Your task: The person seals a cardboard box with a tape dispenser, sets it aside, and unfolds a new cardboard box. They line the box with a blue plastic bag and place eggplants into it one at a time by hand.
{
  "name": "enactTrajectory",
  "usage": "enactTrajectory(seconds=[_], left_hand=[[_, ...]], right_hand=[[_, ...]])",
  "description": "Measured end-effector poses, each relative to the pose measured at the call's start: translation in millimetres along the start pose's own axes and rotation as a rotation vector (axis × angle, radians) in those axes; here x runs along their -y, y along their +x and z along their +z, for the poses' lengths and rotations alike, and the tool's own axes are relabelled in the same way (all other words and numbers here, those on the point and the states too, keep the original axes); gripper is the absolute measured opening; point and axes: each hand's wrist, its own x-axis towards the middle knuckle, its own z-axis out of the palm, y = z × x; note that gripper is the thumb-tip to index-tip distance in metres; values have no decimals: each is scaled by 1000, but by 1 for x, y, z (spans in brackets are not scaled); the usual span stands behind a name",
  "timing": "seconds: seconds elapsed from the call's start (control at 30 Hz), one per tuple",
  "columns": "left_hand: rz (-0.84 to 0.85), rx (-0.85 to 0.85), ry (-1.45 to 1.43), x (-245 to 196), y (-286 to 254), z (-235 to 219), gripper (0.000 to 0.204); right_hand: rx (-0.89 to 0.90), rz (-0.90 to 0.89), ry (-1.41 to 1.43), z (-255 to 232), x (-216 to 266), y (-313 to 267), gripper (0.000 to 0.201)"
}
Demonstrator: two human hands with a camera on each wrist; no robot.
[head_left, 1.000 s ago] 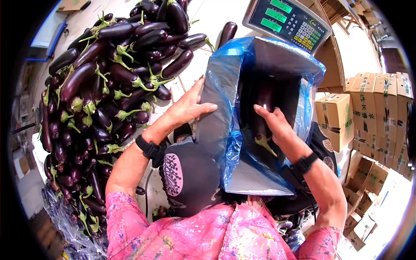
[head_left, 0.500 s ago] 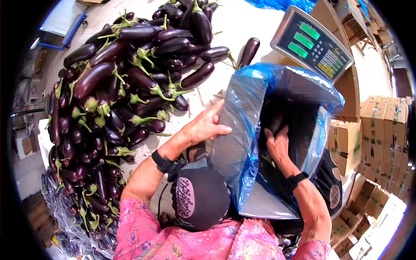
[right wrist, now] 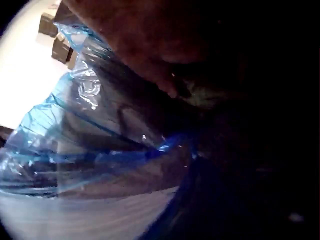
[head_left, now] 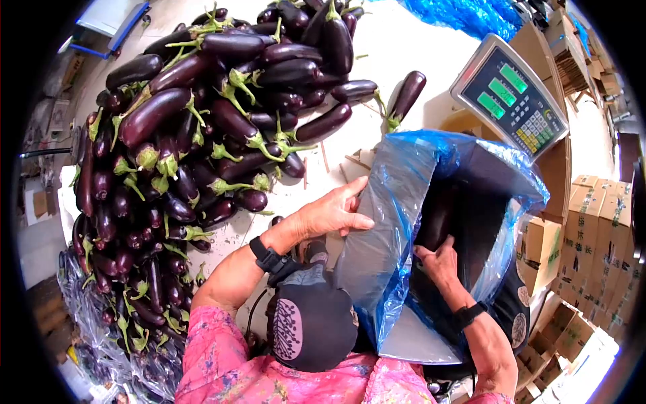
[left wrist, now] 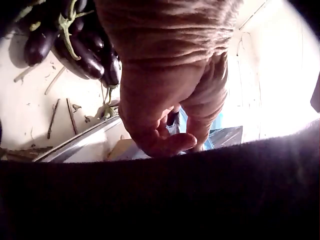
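Observation:
A carton lined with a blue plastic bag (head_left: 387,182) stands tilted between the person's legs, its mouth facing up. Inside it, the right hand (head_left: 444,266) grips a dark purple eggplant (head_left: 439,217) near its lower end, thumb on the left side. Shadow hides most of that grip in the right wrist view, where the bag's blue film (right wrist: 90,135) fills the left. At the carton's left flap, the left hand (head_left: 330,215) holds the bag-covered edge, thumb over the film. In the left wrist view its fingers (left wrist: 162,127) curl downward, partly cut off by a dark sleeve-like edge.
A large pile of eggplants (head_left: 229,121) covers the left side of the white surface. One loose eggplant (head_left: 407,97) lies beyond the carton. A digital scale display (head_left: 509,97) stands at the upper right. Stacked cartons (head_left: 592,236) line the right side, and blue plastic film (head_left: 464,15) lies behind.
The right hand has moved deeper into the carton with the eggplant, whose green stem is now hidden. The left hand stays at the flap. The whole head view has shifted.

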Motion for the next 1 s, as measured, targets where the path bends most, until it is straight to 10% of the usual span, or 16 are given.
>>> enactTrajectory(seconds=[0.2, 0.27, 0.4, 0.67, 1.0], left_hand=[[-27, -38, -1, 20, 5, -2, 94], [44, -15, -62, 12, 3, 4, 90], [49, 35, -199, 7, 3, 7, 85], [73, 73, -262, 19, 11, 6, 89], [13, 50, -170, 19, 6, 6, 99]], right_hand=[[-79, -55, 72, 9, -23, 16, 84], [344, 177, 649, -15, -8, 13, 68], [336, 105, 899, -8, -2, 2, 62], [-162, -179, 160, 21, -28, 18, 88], [-161, -130, 136, 34, -35, 30, 90]])
